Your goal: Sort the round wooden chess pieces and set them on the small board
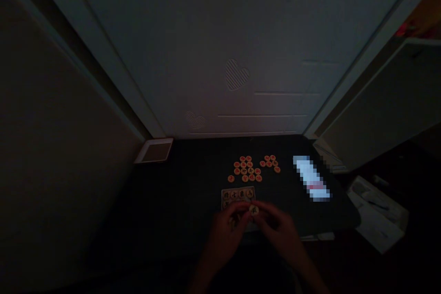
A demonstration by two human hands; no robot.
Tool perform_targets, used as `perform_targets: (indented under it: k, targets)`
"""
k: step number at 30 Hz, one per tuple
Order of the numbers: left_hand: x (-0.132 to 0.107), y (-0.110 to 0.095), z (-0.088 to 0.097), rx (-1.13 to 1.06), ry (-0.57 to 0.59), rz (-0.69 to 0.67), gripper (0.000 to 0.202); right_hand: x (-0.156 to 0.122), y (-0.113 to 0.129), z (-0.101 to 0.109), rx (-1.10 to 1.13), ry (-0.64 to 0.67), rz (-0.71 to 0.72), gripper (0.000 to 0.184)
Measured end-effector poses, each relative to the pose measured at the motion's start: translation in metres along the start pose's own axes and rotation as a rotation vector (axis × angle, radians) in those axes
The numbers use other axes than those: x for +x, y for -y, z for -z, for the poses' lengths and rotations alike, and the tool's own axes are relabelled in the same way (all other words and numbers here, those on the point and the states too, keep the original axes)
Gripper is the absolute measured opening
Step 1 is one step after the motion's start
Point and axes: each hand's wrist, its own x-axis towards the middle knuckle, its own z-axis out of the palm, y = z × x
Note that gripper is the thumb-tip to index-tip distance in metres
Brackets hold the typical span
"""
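Note:
The scene is very dark. My right hand (pixel 279 228) pinches a small round wooden game piece (pixel 254 210) with a dark mark, just above a small tray (pixel 229 194) that holds a row of similar pieces. My left hand (pixel 225 234) is beside it with fingers curled, close to the same piece; what it holds, if anything, is hidden. Beyond the tray lie two loose groups of round pieces with red marks, a larger group (pixel 246 169) and a smaller group (pixel 270 162), on the dark table (pixel 186 183).
A bright blurred rectangular object (pixel 312 178) lies on the table at the right. A shallow white box lid (pixel 155 150) sits at the far left corner. A pale door (pixel 234 55) stands behind the table. A light box or bag (pixel 377 213) rests at the right.

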Motion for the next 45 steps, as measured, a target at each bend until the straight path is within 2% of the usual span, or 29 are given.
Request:
perform_targets:
  k: [8,13,18,25,39,45]
  targets:
    - [0.0005,-0.0028,-0.0001,-0.022,-0.001,0.015,0.018,0.0010,-0.0020,0.0011,-0.006,0.014,0.001,0.040]
    - [0.0008,-0.0018,-0.0005,-0.014,0.017,0.008,0.018,0.0018,0.0011,0.0022,-0.064,0.016,0.053,0.036]
    - [-0.0002,0.0019,-0.0013,-0.037,0.018,0.003,0.020,0.0014,0.0004,0.0020,-0.102,-0.031,0.095,0.032]
    - [0.0000,0.0026,-0.0013,-0.049,0.022,0.024,0.020,-0.0028,0.0021,-0.0011,-0.062,-0.054,0.050,0.038]
    - [0.0011,-0.0011,-0.0040,-0.065,-0.049,0.041,0.019,-0.0035,0.0014,-0.0022,-0.096,-0.055,0.080,0.030]
    - [0.0015,-0.0018,-0.0042,-0.040,-0.050,0.036,0.019,-0.0010,0.0006,-0.0018,-0.106,-0.092,0.152,0.025]
